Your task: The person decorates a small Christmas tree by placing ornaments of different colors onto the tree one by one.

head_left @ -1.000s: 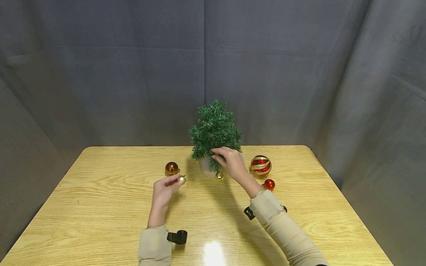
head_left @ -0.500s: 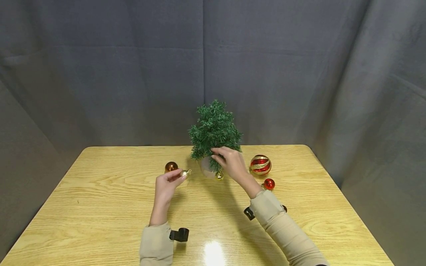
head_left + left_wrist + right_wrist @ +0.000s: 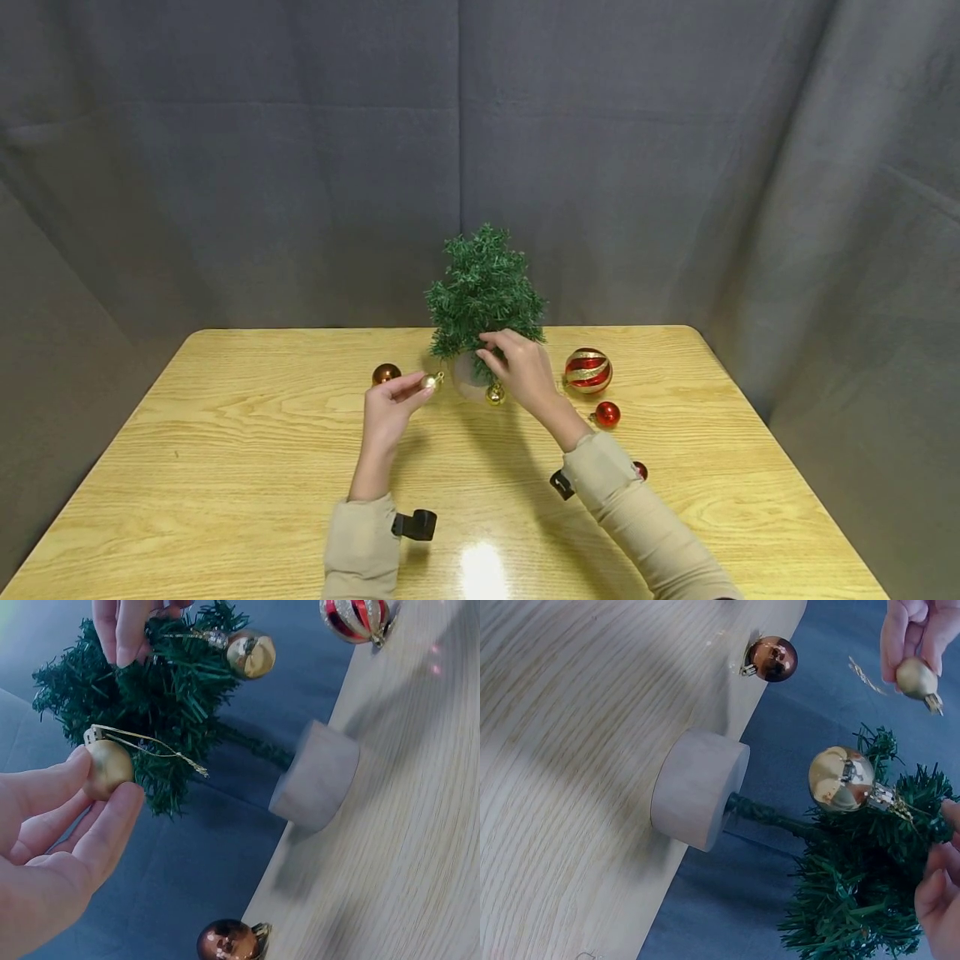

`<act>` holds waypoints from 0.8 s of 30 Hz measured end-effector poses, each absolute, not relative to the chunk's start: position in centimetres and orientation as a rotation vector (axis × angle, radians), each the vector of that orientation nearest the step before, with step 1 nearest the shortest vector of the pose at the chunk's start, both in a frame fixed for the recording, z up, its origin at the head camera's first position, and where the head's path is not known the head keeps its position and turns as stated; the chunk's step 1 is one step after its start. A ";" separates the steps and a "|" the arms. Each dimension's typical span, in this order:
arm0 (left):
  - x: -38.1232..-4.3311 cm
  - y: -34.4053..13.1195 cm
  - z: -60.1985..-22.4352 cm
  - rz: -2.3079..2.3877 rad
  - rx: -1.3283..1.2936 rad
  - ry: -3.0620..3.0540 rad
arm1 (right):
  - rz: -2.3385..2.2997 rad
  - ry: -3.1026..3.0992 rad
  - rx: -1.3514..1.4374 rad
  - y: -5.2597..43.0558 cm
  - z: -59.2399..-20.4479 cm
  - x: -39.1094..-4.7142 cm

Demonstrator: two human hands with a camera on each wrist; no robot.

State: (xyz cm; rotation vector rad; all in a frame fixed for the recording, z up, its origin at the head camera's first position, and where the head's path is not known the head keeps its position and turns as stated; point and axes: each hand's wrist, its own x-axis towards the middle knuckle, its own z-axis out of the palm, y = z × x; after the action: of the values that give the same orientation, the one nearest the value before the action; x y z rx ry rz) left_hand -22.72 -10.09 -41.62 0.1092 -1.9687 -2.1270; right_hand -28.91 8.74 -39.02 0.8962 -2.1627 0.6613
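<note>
My left hand [image 3: 386, 418] pinches a small matte gold bauble [image 3: 111, 769] between thumb and fingertips, just left of a small artificial Christmas tree [image 3: 483, 283]. A gold string loop trails from the bauble's cap in the left wrist view. With thumb and fingers at the lower front of the tree, my right hand [image 3: 525, 371] pinches a green branch; its fingertips are partly hidden among the needles. Below that hand a shiny gold bauble [image 3: 841, 778] hangs from the tree. The tree stands upright on a pale round base [image 3: 697, 787].
On the wooden table [image 3: 225, 467], a copper-brown bauble [image 3: 386, 373] lies left of the tree. To its right are a larger red-and-gold striped bauble [image 3: 588, 371] and a small red bauble [image 3: 607, 414]. A dark red bauble [image 3: 640, 470] peeks out past the right sleeve. Grey curtain [image 3: 337, 183] hangs behind.
My left hand has lifted the matte gold bauble and carried it right and forward, closer to the tree. The right hand has barely moved at the branch.
</note>
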 end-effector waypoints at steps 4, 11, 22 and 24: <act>-22.9 -9.7 -41.5 -2.155 0.090 -1.930 | 0.652 -2.127 0.906 8.7 -39.0 -28.7; -23.2 -9.0 -41.3 -2.215 0.045 -1.876 | 0.666 -2.048 0.992 8.7 -39.0 -28.5; -23.5 -8.1 -41.2 -2.296 -0.013 -1.798 | 0.694 -1.967 1.209 8.6 -39.0 -28.5; -23.5 -8.0 -41.1 -2.299 -0.015 -1.806 | 0.688 -1.988 1.233 8.6 -39.0 -28.4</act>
State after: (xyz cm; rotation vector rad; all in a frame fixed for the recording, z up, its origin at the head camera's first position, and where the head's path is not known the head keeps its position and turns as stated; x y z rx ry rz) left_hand -23.48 -7.97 -41.08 -0.0150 -1.8059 -2.2986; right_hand -28.43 8.56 -39.02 1.2331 -1.9885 0.6876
